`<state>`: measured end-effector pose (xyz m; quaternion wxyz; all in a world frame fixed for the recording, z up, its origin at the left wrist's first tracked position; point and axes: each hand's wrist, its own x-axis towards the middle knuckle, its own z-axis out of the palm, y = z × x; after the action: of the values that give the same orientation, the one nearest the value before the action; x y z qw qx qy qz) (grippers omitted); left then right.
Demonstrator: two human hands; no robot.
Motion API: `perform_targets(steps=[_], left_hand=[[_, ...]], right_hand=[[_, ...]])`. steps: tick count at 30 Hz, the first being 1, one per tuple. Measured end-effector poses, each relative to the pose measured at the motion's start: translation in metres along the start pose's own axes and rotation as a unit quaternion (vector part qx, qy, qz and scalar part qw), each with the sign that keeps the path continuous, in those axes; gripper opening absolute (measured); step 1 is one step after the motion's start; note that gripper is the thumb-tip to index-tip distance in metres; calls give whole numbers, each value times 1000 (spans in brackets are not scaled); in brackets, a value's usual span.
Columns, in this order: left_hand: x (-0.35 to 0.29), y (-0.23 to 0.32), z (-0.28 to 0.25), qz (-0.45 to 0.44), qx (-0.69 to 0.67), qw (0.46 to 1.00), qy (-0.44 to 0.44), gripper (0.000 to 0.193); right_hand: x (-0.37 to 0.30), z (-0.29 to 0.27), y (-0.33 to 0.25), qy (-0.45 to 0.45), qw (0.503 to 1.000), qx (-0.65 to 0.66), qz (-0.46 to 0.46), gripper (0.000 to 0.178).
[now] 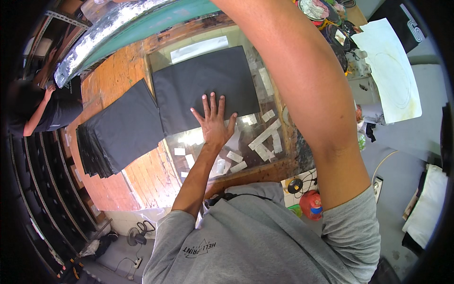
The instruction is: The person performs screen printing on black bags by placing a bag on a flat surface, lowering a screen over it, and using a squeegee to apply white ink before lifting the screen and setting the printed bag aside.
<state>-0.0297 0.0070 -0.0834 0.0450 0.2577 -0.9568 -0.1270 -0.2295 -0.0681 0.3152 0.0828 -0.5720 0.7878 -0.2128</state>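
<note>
My left hand (213,120) lies flat, fingers spread, on the near edge of a black fabric piece (203,85) spread over a glass-topped printing surface (250,142). My right arm reaches up and away past the top of the picture; its hand is out of view. A stack of several black fabric pieces (123,128) sits to the left on the wooden table (146,180). White tape strips (265,137) are stuck to the glass near my left hand.
A green-framed screen with silver tape (109,28) is raised at the back. Another person in black (42,109) stands at far left by shelves. Ink pots (326,14) and a white sheet (392,71) lie at right. A red object (312,204) sits below the table.
</note>
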Motion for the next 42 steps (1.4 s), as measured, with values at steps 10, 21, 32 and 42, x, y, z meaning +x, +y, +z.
perform_targets(steps=[10, 21, 32, 42], left_hand=[[-1, -5, 4, 16, -4, 1000, 0, 74], [-3, 74, 1, 80, -316, 944, -53, 54], [-16, 114, -49, 10, -589, 806, -47, 56], [-109, -2, -105, -402, -838, 369, 21, 79]], right_hand=[[15, 11, 3, 37, 999, 1, 5, 40], [2, 9, 8, 24, 998, 20, -56, 44], [-33, 63, 4, 141, 982, -91, -89, 48], [-199, 282, 39, 74, 984, -143, -73, 54]])
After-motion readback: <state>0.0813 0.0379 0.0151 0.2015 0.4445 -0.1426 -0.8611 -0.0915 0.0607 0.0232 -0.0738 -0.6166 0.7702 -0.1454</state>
